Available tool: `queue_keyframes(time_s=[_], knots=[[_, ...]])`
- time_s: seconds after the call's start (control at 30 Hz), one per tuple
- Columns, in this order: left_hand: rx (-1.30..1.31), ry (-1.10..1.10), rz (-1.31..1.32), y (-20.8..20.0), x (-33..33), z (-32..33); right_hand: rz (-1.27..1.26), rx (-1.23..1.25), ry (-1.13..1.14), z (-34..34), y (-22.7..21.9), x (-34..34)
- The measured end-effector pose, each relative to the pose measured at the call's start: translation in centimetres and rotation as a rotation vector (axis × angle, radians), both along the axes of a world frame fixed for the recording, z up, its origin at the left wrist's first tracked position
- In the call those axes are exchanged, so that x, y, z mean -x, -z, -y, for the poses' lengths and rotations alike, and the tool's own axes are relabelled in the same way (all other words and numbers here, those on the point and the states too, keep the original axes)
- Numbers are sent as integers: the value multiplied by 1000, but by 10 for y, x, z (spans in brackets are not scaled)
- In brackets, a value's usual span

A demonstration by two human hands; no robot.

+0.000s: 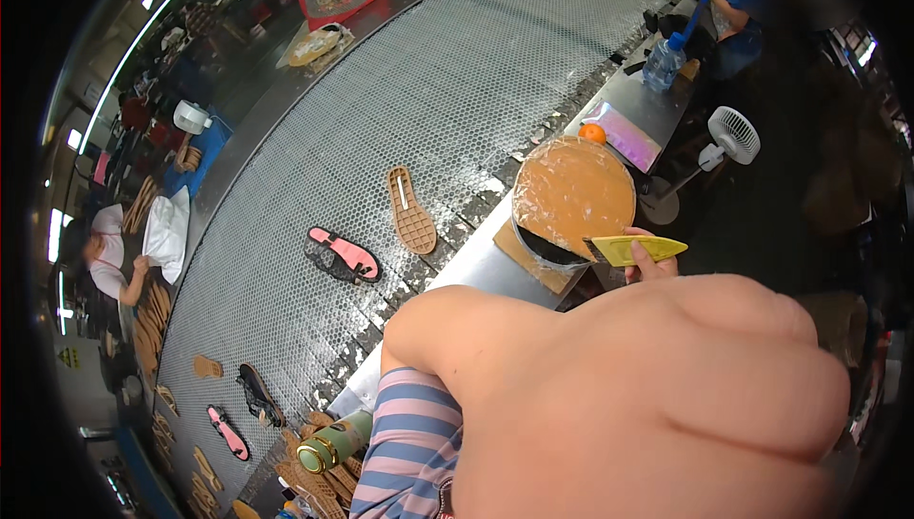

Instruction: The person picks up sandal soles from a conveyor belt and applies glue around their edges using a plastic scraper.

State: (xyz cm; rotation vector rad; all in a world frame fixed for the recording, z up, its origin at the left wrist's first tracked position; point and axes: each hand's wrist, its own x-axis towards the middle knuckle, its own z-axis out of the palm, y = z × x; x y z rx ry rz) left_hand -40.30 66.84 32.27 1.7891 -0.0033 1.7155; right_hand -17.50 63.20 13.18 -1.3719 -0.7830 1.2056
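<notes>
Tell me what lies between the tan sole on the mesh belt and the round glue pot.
In the head view, only bare mesh belt and a metal ledge separate the tan sole from the glue pot.

At your eleven o'clock, a tan sole [411, 210] and pink sandal [345, 254] lie on the mesh belt [457, 71]; a fan [733, 135] stands at two.

place: shoe factory | evidence: mesh conveyor belt [381, 138], sandal soles [411, 211], workers alongside

Bent right arm, hand [650, 262] far out, fingers [647, 253] pinched shut.
</notes>
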Motion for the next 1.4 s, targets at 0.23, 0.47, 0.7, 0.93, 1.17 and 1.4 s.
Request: queue_keyframes(time_s=[0.23,0.47,0.7,0.93,1.17,1.4], knots=[[22,69,44,7,-14,-3,3,-14,-11,-9,2,5],[-24,177,94,-1,-14,-16,-141,-40,-28,-20,20,10],[501,-524,-234,144,30,-77,-430,67,21,-11,12,-13],[458,-1008,-1100,343,60,-30,-669,155,52,-20,27,-17],[514,-955,-1310,366,52,-12,-680,208,28,-26,30,-14],[539,-962,-1281,364,48,-14,-653,228,27,-30,31,-19]])
